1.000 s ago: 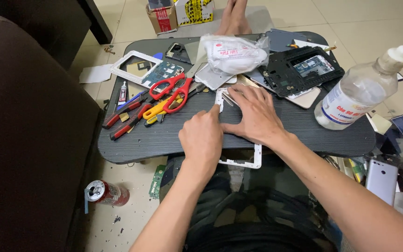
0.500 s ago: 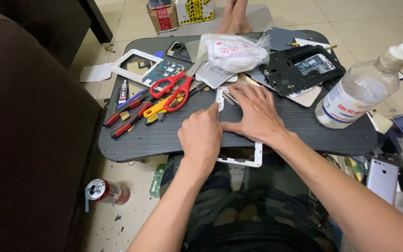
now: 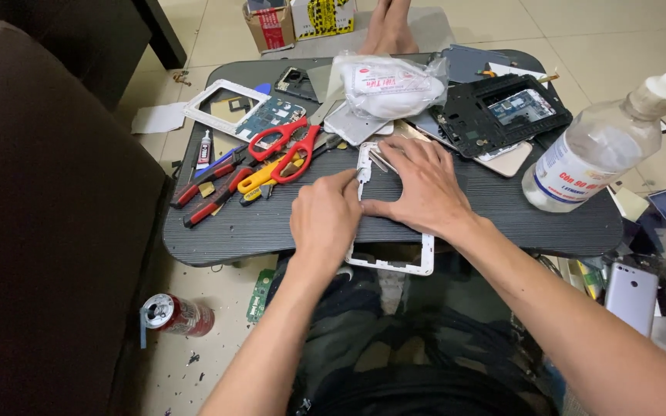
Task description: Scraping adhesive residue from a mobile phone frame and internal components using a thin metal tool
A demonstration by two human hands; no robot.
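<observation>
Flatly, both hands — left hand [image 3: 324, 219], right hand [image 3: 424, 187] — press white plastic frame [image 3: 395, 262].

On my dark table [image 3: 502, 216] lie red scissors [image 3: 287, 146], red-handled pliers [image 3: 210, 189], a white plastic bag [image 3: 391, 85] and a clear liquid bottle [image 3: 603, 150], while a drink can [image 3: 175, 314] lies on the floor.

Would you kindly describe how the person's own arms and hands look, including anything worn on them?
Both arms are bare to the picture's lower edge, with no sleeves showing. The left hand and right hand wear no gloves; no rings, watch or bracelet show. The fingers are uncovered, without tape or markings.
</observation>
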